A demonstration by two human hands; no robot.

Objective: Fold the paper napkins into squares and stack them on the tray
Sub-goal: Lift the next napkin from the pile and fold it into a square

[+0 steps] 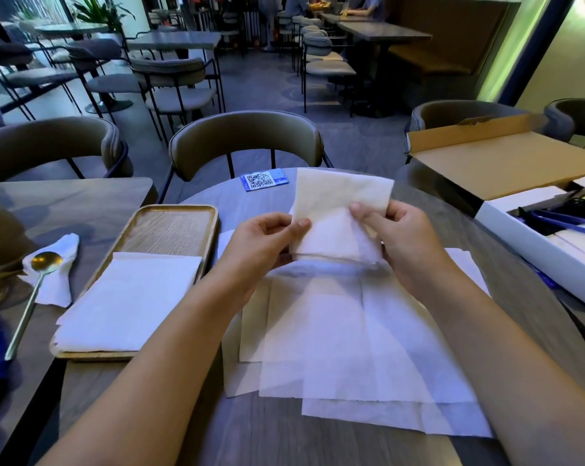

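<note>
I hold a white paper napkin [338,210] upright above the round table, partly folded. My left hand [264,240] pinches its left edge and my right hand [395,237] pinches its right side near the top flap. Under my forearms several unfolded napkins [345,348] lie spread in a loose overlapping pile. To the left sits a wooden tray [170,227], and a stack of folded napkins [129,297] covers its near half.
A gold spoon [32,287] rests on a crumpled napkin [54,287] left of the tray. A blue QR card [264,179] lies at the table's far edge. An open cardboard and white box [506,183] stands at the right. Chairs ring the table.
</note>
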